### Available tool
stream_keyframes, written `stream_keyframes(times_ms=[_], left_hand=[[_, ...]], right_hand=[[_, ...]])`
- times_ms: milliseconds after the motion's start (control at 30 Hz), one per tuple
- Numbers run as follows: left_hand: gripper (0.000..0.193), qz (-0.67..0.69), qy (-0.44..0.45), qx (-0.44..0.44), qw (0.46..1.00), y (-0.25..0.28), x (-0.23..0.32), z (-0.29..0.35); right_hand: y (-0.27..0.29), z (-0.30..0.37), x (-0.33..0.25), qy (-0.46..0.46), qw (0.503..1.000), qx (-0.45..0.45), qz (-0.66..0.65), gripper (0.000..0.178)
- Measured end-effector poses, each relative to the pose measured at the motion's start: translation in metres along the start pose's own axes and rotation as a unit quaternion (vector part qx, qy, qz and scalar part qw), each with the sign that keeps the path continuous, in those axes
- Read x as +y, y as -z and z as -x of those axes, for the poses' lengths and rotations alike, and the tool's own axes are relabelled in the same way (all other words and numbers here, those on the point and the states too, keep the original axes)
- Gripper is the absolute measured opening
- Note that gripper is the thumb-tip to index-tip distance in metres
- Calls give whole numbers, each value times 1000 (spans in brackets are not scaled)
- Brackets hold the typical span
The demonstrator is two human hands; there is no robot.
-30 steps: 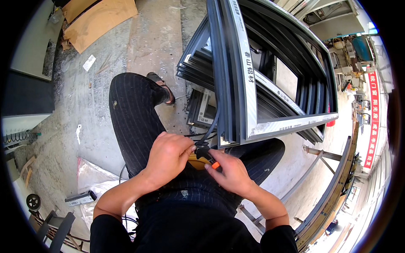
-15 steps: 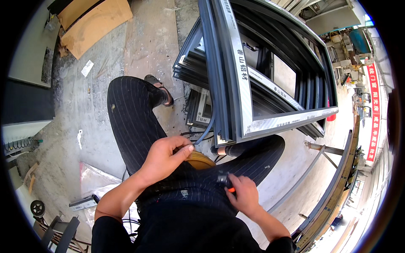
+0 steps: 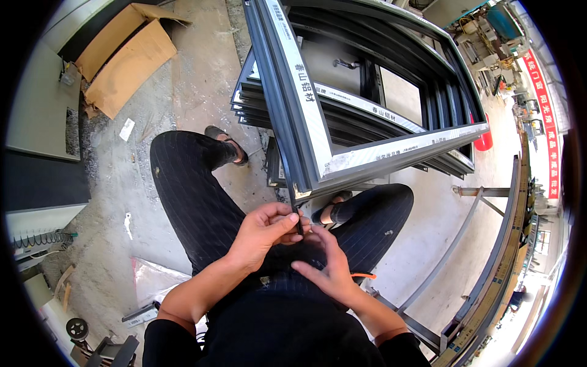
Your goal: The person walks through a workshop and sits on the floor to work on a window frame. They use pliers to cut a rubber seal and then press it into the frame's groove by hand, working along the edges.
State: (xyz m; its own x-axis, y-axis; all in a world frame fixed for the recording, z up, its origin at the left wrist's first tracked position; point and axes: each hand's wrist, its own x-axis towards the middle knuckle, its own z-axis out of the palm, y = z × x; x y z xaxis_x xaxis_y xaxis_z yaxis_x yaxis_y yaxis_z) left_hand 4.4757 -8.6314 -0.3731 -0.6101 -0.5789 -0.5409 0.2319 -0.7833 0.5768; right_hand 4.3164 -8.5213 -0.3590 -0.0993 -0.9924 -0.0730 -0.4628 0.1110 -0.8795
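My left hand pinches a dark flexible strip between thumb and fingers, just below the near corner of a stacked window frame. The strip runs up to that corner. My right hand is beside it, thumb spread and fingers stretched toward the strip; the fingertips are close to my left fingers, and I cannot tell whether they touch. A thin orange handle sticks out beside my right wrist; the rest of that tool is hidden.
More dark frames with white protective film lean in a stack ahead. A cardboard box lies at the far left. Along the right runs a rack of long profiles. A plastic sheet is on the floor at left.
My right hand has moved up and left to my left hand, and its fingers have spread away from the orange-handled tool. My left hand has shifted right, under the frame's corner.
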Motion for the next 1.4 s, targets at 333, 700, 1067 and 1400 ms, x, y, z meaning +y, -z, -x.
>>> stream_keyframes(times_ms=[333,700,1067,1400], left_hand=[[31,-162,-213,165,949,14,31,-63],[25,-196,-221,172,940,18,33,-97],[29,-204,-119,66,970,25,36,-79],[28,-226,-87,22,970,22,26,-67]], right_hand=[[4,-11,23,-50,998,38,-6,17],[2,-11,32,-225,894,-97,-375,23],[3,-14,35,-223,914,-62,-334,22],[1,-15,42,-212,932,-37,-292,19]])
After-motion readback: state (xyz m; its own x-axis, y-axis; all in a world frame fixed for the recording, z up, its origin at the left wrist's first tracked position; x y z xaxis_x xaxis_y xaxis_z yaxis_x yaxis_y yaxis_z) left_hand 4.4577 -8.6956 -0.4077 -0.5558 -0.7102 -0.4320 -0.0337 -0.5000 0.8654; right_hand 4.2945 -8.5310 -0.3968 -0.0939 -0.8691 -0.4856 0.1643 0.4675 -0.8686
